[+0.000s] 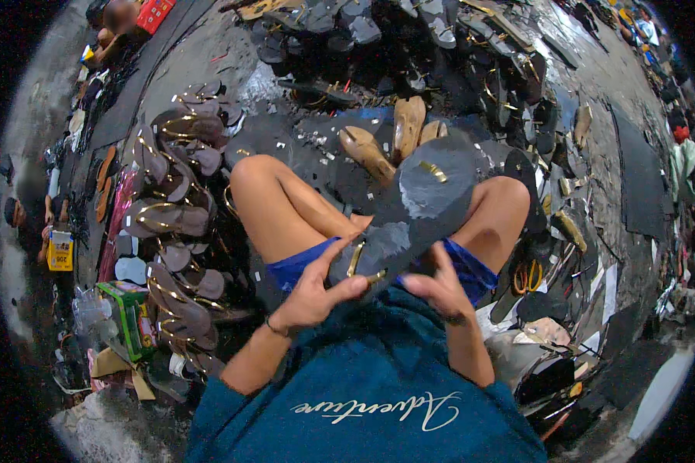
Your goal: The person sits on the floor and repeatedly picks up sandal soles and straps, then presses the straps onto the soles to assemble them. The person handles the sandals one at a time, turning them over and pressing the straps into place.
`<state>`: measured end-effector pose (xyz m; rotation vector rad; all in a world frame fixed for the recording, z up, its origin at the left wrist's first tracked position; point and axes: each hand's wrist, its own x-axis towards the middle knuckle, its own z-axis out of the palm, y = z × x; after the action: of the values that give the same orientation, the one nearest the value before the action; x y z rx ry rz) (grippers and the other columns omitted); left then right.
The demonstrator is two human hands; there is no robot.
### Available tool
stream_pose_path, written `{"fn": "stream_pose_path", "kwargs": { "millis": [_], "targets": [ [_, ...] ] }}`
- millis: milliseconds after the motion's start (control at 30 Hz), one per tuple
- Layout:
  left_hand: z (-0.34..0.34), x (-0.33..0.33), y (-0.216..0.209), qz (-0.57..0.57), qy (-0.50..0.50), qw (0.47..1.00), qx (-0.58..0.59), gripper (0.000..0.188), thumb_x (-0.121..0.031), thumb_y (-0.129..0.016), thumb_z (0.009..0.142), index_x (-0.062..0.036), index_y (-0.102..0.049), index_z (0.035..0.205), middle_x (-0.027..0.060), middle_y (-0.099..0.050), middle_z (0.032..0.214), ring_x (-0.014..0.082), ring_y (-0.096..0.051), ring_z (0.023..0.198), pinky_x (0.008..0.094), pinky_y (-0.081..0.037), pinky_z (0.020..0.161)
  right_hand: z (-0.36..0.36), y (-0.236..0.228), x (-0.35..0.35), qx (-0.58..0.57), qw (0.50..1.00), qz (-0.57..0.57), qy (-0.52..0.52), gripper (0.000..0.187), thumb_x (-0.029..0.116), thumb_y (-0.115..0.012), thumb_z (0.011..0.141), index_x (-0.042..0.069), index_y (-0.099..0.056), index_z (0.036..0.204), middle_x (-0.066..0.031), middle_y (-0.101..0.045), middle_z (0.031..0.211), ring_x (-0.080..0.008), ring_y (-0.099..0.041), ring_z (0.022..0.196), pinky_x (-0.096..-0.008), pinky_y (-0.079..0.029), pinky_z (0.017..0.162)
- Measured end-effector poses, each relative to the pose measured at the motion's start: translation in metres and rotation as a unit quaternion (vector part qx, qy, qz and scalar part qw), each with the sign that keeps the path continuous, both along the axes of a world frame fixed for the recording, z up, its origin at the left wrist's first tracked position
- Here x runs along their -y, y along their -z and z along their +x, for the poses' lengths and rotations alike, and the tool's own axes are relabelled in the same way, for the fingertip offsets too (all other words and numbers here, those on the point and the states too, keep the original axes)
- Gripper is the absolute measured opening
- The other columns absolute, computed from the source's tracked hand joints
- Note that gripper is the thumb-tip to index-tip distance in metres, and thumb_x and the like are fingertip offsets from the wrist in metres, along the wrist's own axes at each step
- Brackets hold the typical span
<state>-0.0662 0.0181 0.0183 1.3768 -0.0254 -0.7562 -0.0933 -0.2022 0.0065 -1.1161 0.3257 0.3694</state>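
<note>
Left: we see gold-strapped sandals (170, 219) piled up. Next, left hand (310, 292), thumb and index spread in a V by a gold strap (355, 258); whether it grips, we can't tell. Dark sole (388, 241) lies over the lap, between both hands, wooden lasts (409, 127) beyond. Right hand (440, 284): blurred, thumb and fingers parted, seemingly empty, near the sole. Far right, yellow rings (519, 279).

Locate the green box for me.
The green box is at the head view's lower left, between a clear plastic container and gold-strapped sandals, well left of the left hand.
</note>
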Motion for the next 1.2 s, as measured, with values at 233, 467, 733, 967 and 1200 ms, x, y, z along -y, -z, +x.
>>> {"fn": "stream_pose_path", "kwargs": {
  "millis": [233,467,733,967,1200],
  "targets": [
    [-0.027,-0.006,0.072,0.2,-0.085,0.971,0.102,0.053,-0.01,-0.063,0.085,-0.0019,-0.043,0.133,0.009,-0.056,0.116,0.0169,-0.051,0.108,0.0316,-0.04,0.098,0.01,0.096,-0.052,0.057,0.976,-0.181,-0.107,0.082,0.024,-0.079,0.066,-0.007,-0.036,0.13,-0.0186,-0.045,0.127,-0.0292,-0.045,0.117,-0.0361,-0.033,0.106],
    [-0.022,-0.011,0.077,-0.038,-0.19,0.961,-0.197,0.045,-0.005,-0.055,0.085,-0.003,-0.047,0.13,0.0082,-0.06,0.117,0.0195,-0.057,0.108,0.0351,-0.044,0.098,0.003,0.119,-0.047,0.042,0.96,-0.231,-0.154,0.111,0.03,-0.081,0.065,-0.009,-0.011,0.142,-0.0238,-0.032,0.141,-0.0347,-0.036,0.13,-0.0393,-0.031,0.11],
    [0.036,-0.007,0.011,-0.285,-0.202,0.937,-0.029,0.056,-0.016,-0.054,0.093,-0.0056,-0.033,0.144,0.0085,-0.049,0.135,0.0216,-0.043,0.13,0.0366,-0.034,0.109,0.044,-0.008,-0.022,0.16,0.986,-0.046,-0.026,0.085,0.032,-0.074,0.082,-0.003,-0.025,0.142,-0.0165,-0.044,0.137,-0.0269,-0.043,0.127,-0.0384,-0.033,0.108],
    [0.11,-0.003,-0.002,-0.042,-0.409,0.898,0.158,0.039,-0.032,-0.054,0.095,-0.0023,-0.052,0.121,0.0091,-0.059,0.118,0.023,-0.052,0.118,0.0362,-0.039,0.103,0.079,-0.006,-0.025,0.127,0.972,-0.144,-0.136,0.064,0.019,-0.067,0.088,-0.002,-0.034,0.139,-0.0148,-0.05,0.133,-0.0213,-0.048,0.122,-0.0331,-0.038,0.103],
    [0.134,-0.045,0.026,-0.432,-0.365,0.824,0.008,0.073,-0.061,-0.032,0.094,0.0026,-0.047,0.129,0.0244,-0.056,0.119,0.0322,-0.062,0.099,0.0411,-0.055,0.083,0.121,0.097,-0.018,0.172,0.883,-0.402,-0.172,0.045,0.024,-0.064,0.089,-0.002,-0.054,0.125,-0.0099,-0.062,0.111,-0.0178,-0.058,0.1,-0.0321,-0.047,0.087]
  ]
}}
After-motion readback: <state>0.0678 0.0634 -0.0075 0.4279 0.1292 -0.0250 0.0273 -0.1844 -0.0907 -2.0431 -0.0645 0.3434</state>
